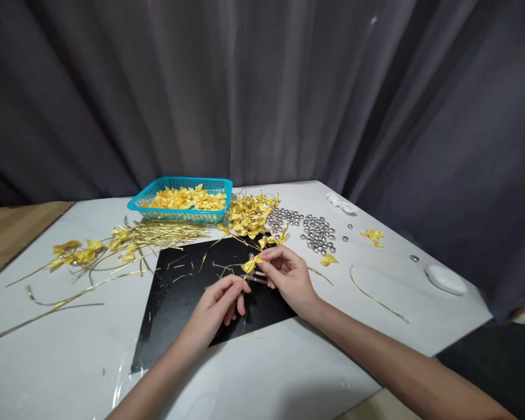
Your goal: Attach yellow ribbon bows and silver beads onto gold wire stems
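Above a black mat [166, 326], my right hand [289, 277] pinches a yellow ribbon bow [248, 266] between thumb and fingertips. A slim pinkish, shiny object [259, 277] shows under those fingers; its kind is unclear. Just below and left of the bow, my left hand [223, 300] is closed, thumb against fingers, on what looks like a thin gold cord hanging from the bow. Short gold cord clippings [182, 278] lie scattered over the mat.
A blue basket [135, 202] of yellow bows stands at the back. Beside it lie gold cords [170, 231], a pile of bows with cords [249, 213] and silver beads [318, 233]. A white oval object [445, 279] rests near the right table edge, below grey curtains [262, 93].
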A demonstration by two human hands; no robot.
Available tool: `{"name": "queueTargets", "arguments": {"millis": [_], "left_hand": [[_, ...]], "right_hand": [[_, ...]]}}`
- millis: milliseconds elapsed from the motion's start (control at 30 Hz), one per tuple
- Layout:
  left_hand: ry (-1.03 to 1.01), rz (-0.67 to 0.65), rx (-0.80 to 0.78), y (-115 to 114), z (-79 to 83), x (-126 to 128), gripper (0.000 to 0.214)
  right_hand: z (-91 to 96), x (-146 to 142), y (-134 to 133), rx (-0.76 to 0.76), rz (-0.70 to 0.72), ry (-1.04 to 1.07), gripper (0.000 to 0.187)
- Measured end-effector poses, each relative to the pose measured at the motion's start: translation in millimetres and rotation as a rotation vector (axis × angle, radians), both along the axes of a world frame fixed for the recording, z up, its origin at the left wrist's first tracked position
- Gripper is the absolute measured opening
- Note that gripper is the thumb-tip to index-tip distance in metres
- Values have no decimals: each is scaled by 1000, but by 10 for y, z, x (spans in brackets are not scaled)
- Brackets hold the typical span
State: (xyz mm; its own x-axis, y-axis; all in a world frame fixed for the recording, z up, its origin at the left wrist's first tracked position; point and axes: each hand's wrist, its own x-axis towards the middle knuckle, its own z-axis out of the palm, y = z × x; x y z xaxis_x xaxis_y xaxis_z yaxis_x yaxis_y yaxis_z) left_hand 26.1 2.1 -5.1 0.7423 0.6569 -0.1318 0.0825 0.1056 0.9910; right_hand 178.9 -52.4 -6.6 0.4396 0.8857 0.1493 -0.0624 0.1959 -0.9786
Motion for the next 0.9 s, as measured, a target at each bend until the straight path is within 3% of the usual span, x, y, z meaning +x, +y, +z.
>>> {"name": "queueTargets", "arguments": {"millis": [300, 467, 633, 800, 900], "left_hand": [[-104, -16, -94, -7, 6, -24, 28], [-175, 76, -255, 15, 33, -47, 23], [-332, 121, -462, 15, 72, -54, 22], [-370, 114, -474, -9, 69, -48, 28], [-365, 113, -457, -9, 54, -53, 24]], "right_hand": [[62, -26, -40, -205, 403, 277, 32], [162, 55, -56, -258, 450, 400, 32], [223, 167, -37, -228, 382, 383, 32], [229, 200, -32, -205, 353, 244, 30], [204, 179, -23, -202, 340, 54, 28]]}}
